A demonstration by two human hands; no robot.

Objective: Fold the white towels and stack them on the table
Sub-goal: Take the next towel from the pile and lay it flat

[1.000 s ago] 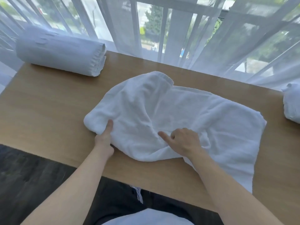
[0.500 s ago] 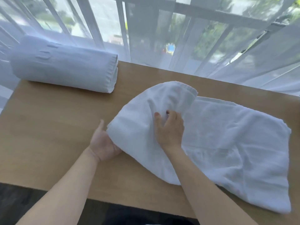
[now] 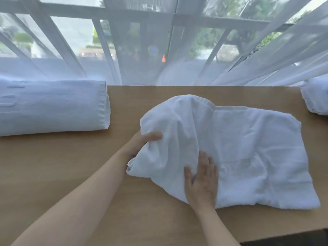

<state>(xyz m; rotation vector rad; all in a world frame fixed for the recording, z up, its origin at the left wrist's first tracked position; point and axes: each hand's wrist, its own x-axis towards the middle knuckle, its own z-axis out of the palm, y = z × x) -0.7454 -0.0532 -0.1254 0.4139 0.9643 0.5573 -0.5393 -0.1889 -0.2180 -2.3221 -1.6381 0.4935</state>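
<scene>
1. Towel lies on the table, right of centre, long axis running left to right, left end bunched upward.
2. Left hand grips the bunched left end, thumb on top.
3. Right hand presses flat on the near edge, fingers straight.
4. Folded stack sits far left; bare tabletop separates it from the towel.

A wooden desk fills the frame. On it: a folded stack at left, a rumpled towel centre-right, a bundle at the right edge.
</scene>
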